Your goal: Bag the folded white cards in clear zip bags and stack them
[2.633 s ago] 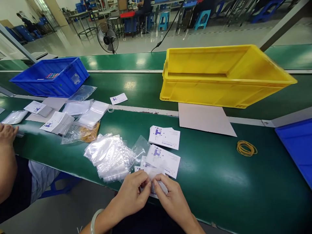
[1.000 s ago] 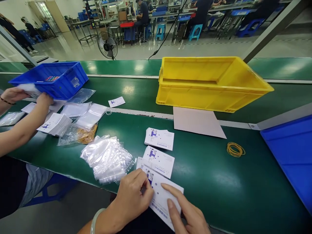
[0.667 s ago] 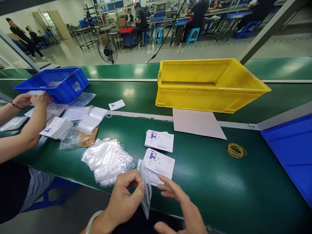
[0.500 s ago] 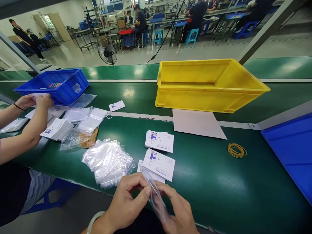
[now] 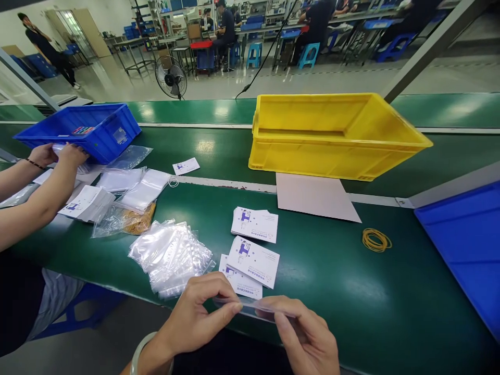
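Observation:
A clear plastic bag [image 5: 253, 308] is stretched between my two hands near the table's front edge. My left hand [image 5: 205, 312] pinches its left end between thumb and forefinger. Its right end is pinched by my right hand [image 5: 300, 325]. Whether anything lies inside the bag, I cannot tell. Just beyond the hands are overlapping printed white cards [image 5: 253, 260], with another stack of cards [image 5: 254, 225] behind them. A loose pile of clear zip bags [image 5: 172, 258] lies to the left of the cards.
A yellow bin [image 5: 332, 151] stands at the back on a pale board [image 5: 316, 198]. Rubber bands [image 5: 376, 240] lie at right, near a blue bin [image 5: 464, 245]. At left a co-worker's hands [image 5: 64, 156] hold bags before another blue bin [image 5: 86, 130]. One card [image 5: 186, 166] lies apart.
The bag has turned from steeply tilted to nearly level. My right hand has moved right and up, now pinching the bag's right end. My left hand keeps its pinch.

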The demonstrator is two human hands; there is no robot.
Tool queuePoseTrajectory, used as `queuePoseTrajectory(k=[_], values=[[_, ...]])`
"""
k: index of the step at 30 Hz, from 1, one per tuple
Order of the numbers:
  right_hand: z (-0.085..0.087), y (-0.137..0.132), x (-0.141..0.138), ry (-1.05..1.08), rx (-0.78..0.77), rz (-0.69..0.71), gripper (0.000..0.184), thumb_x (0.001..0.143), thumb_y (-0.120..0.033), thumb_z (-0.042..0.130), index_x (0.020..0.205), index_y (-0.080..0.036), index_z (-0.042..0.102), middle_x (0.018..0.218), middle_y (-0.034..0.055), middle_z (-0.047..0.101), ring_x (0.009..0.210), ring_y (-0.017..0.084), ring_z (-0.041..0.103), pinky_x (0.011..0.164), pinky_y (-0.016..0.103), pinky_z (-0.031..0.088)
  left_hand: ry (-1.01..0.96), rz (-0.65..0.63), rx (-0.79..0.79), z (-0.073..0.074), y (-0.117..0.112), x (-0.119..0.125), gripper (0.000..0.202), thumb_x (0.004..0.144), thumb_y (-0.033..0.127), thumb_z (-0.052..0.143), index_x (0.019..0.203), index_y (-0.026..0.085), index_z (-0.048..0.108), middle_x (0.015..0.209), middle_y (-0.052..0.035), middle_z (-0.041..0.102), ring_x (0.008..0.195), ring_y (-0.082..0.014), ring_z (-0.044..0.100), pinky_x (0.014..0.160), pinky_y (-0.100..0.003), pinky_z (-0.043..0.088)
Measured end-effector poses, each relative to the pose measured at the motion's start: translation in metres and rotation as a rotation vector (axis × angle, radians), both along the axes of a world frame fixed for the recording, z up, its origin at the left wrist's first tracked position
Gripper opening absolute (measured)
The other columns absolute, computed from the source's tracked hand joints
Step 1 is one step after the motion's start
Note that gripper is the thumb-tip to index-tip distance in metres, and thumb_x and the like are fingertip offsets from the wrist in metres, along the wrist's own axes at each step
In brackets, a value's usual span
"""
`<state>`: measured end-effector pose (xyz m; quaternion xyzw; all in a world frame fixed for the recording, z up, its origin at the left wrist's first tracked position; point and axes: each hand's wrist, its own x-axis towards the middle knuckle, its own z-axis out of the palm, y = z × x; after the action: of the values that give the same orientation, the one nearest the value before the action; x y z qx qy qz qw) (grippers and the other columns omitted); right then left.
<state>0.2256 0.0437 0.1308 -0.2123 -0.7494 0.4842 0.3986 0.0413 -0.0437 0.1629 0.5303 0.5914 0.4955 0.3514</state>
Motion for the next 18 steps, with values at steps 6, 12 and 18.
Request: queuePoseTrajectory(k=[6, 12, 18], values=[[0.0063, 0.0043, -0.001, -0.001, 0.047, 0.043, 0.021, 0.088, -0.007, 0.054, 0.092, -0.025, 0.064, 0.08, -0.0003, 0.076, 0.069, 0.013, 0.074, 0.063, 0.018, 0.057, 0.004, -0.023, 0.009, -0.0005, -0.0041, -0.0015, 0.015, 0.087, 0.016, 0.061, 0.073, 0.016, 0.065, 0.066, -0.0022, 0.061, 0.063, -0.0132, 0.055, 0.06, -0.024, 0.041], [0.0048, 0.0082, -0.0009, -0.025, 0.097, 0.068, 0.023, 0.088, -0.005, 0.053, 0.093, -0.024, 0.065, 0.08, -0.0013, 0.076, 0.068, 0.012, 0.074, 0.065, 0.017, 0.057, 0.012, -0.047, 0.015, -0.0011, -0.0038, 0.0014, 0.015, 0.084, 0.013, 0.06, 0.07, 0.016, 0.063, 0.063, -0.0007, 0.059, 0.061, -0.0121, 0.053, 0.06, -0.023, 0.04], [0.008, 0.0102, -0.0009, -0.115, 0.144, 0.208, 0.018, 0.087, -0.007, 0.056, 0.091, -0.022, 0.065, 0.072, -0.0004, 0.072, 0.061, 0.013, 0.071, 0.061, 0.018, 0.056, 0.046, -0.1, -0.042, -0.0038, -0.0029, 0.0039, 0.011, 0.084, 0.014, 0.063, 0.074, 0.017, 0.067, 0.067, -0.0014, 0.064, 0.064, -0.0122, 0.057, 0.061, -0.022, 0.042]])
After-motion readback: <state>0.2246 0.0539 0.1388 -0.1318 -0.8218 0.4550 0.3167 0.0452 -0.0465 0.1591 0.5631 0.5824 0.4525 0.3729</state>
